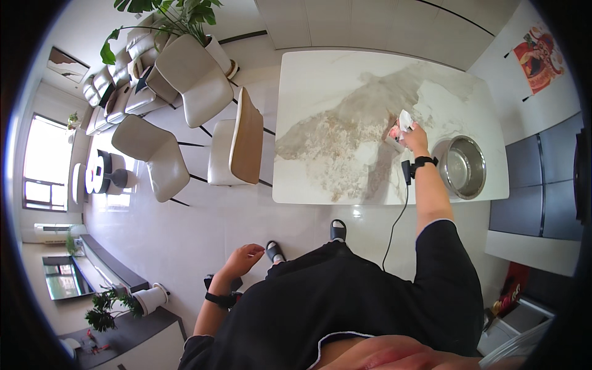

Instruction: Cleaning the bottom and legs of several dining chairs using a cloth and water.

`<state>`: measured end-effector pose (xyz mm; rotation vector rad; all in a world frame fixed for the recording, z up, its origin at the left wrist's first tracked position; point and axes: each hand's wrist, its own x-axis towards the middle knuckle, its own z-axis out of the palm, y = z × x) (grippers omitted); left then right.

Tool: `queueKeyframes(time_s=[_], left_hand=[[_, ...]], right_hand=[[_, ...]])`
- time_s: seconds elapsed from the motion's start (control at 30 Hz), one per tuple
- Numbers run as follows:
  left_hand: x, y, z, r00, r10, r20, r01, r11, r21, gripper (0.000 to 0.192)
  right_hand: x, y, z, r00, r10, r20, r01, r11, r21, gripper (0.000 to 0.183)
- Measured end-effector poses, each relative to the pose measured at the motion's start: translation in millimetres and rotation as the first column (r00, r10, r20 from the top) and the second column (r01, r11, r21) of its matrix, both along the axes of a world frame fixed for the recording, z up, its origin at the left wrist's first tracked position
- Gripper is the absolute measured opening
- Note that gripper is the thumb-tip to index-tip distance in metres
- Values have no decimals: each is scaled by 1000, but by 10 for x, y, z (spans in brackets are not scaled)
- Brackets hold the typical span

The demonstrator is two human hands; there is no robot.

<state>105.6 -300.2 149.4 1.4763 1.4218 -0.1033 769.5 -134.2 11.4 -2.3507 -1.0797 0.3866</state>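
At the tissue pack [394,135] on the marble-patterned table [319,78], my right hand [416,138] has its fingers closed on a white tissue [405,120] that stands up from the pack's top. Whether the tissue is still partly inside the pack cannot be told. A round stainless steel basin [462,167] rests on the table just right of my right wrist. My left hand [245,259] hangs over the floor beside my body, away from the table, fingers loosely curled and holding nothing. Both wrists wear black straps with small devices; a cable runs down from the right one.
Beige chairs [196,83] with thin black legs stand left of the table, one with its back [246,143] close to the table's left edge. Cabinet panels [370,23] line the far side. Dark cabinets [520,162] are at the right. A potted plant [217,55] stands behind the chairs.
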Motion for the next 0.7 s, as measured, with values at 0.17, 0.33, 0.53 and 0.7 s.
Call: queueKeyframes(time_s=[0.17,0.33,0.53,0.7], left_hand=[[168,-58,288,1000,2,3,-2,1000,6,29],[-1299,-514,717,972,160,172,-166,986,20,27],[-2818,-653,2463,937,259,-234,-200,947,251,24],[-1451,235,3748,871,180,-458,285,573,768,27]], right_hand=[[172,276,-237,996,13,86,7,974,-226,57],[599,359,362,971,199,134,-212,972,97,28],[559,271,2168,947,315,-62,-313,948,52,22],[-440,-152,3939,658,650,-382,-594,759,268,11]])
